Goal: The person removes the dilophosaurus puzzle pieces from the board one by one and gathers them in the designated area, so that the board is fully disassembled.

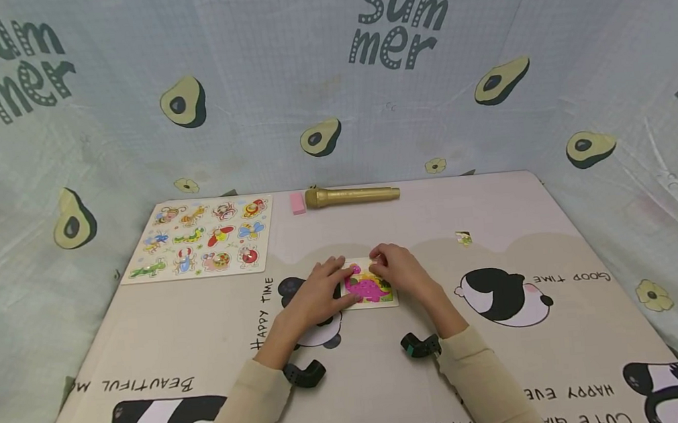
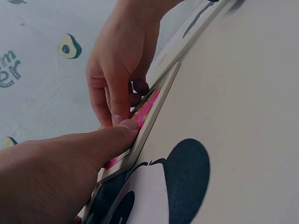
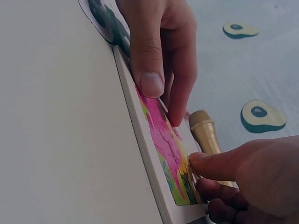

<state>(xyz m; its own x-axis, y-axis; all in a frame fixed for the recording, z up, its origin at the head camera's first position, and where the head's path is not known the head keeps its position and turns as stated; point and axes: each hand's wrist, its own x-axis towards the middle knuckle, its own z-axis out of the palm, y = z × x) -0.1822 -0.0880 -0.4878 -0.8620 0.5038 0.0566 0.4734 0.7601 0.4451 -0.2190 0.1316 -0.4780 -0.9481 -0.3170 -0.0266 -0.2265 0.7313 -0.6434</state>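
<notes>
Dinosaur puzzle [image 1: 376, 305] lies flat mid-table [image 1: 364, 382], between the two hands, its pale border framing a pink dinosaur [image 1: 369, 291]. We judge the step in hand to be seating or straightening a bit of the picture at the far right. The left hand [image 1: 318, 289] presses on the left side, thumb and forefinger extended and clasping nothing that we can make out; the right hand [image 1: 405, 269] has bent fingers and its thumb on the far right part, though we cannot tell whether they pinch a piece. The next move, we think, calls for pressing that corner level while the left hand steadies the frame, then turning to the small loose piece [image 1: 463, 237] off to the far right. As for containers, the puzzle's shallow frame bears the dinosaur picture, and the insect board [image 1: 262, 244] at far left carries twelve creatures; whether those lift out, we cannot tell.
</notes>
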